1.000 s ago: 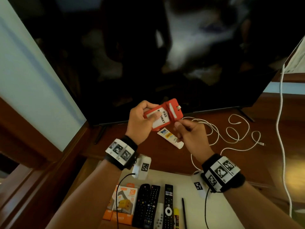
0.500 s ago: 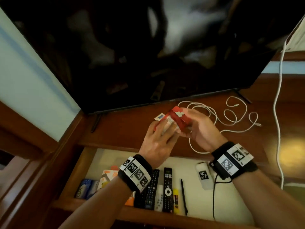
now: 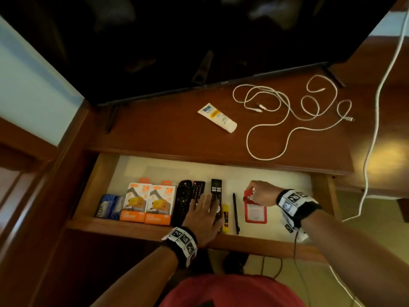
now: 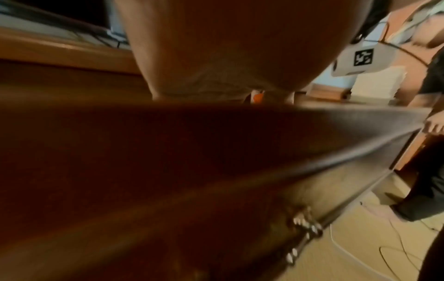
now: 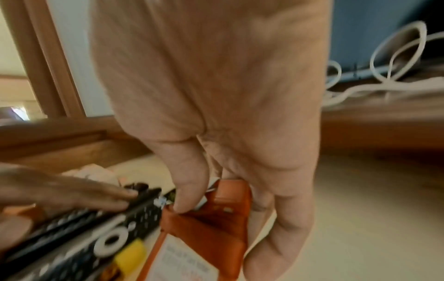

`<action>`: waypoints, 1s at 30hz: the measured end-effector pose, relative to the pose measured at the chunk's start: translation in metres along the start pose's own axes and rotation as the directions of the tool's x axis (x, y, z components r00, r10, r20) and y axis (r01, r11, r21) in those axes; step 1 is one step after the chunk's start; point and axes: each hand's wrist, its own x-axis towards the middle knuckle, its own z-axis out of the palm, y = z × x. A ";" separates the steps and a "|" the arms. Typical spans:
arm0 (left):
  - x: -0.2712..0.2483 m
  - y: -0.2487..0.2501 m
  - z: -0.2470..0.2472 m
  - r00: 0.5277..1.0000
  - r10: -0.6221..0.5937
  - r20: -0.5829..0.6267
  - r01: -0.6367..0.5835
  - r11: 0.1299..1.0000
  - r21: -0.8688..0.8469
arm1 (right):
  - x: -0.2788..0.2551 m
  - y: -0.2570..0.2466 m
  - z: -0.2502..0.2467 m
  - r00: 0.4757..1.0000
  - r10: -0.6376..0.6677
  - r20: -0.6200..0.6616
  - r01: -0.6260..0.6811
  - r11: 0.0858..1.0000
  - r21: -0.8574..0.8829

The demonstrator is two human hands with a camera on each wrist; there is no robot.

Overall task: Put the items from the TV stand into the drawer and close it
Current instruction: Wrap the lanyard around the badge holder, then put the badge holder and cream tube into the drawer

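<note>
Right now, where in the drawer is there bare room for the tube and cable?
Bare liner runs along the back of the drawer, behind the remotes, and in the right part past the red badge holder, though the right hand hangs there. The front left is packed: charger boxes, remotes, pen.

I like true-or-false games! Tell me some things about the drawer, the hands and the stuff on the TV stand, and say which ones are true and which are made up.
1. The right hand pinches the top of the red card holder in the open wooden drawer. True.
2. The white cream tube is inside the drawer. False: it lies on the brown TV stand top.
3. The left hand rests flat on the black remote controls. True.
4. The coiled white cable is in the drawer. False: it lies on the stand top.
5. Two orange charger boxes sit left of the remotes. True.
</note>
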 end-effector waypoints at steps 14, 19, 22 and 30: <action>0.014 -0.003 0.020 0.996 -0.082 -0.024 0.078 0.988 -0.136 | 0.044 0.003 0.047 0.999 0.009 0.042 -0.003 0.989 -0.147; 0.017 -0.004 0.021 0.996 -0.081 -0.045 0.074 0.988 -0.136 | 0.042 0.006 0.050 0.993 0.005 -0.114 -0.023 0.988 -0.151; 0.020 0.000 0.012 0.990 -0.104 -0.098 0.088 0.984 -0.157 | 0.035 0.005 0.046 0.984 0.021 -0.175 -0.044 0.990 -0.133; 0.047 0.016 -0.105 0.918 -0.128 -0.376 0.000 0.946 -0.323 | 0.000 -0.003 -0.018 0.901 -0.123 -0.415 0.185 0.976 0.114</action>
